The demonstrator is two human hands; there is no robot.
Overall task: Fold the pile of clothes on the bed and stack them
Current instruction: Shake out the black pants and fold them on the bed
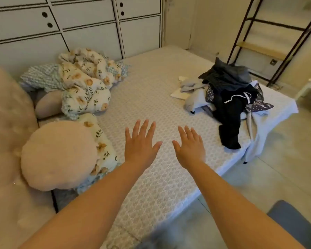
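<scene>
A pile of clothes (228, 90) lies unfolded at the far right corner of the bed (151, 97). It holds dark grey and black garments, a black piece with a white drawstring, a dotted purple piece and pale grey ones; some hang over the bed's edge. My left hand (140, 142) and my right hand (190, 142) are stretched out side by side over the patterned mattress, palms down, fingers spread and straight, holding nothing. Both hands are well short of the pile, to its left.
A crumpled floral quilt (86, 81) and a round pink cushion (59, 155) lie along the bed's left side by a padded headboard (5, 126). White cabinets (79, 24) stand behind the bed. A metal shelf rack (269, 44) stands at the back right, floor on the right.
</scene>
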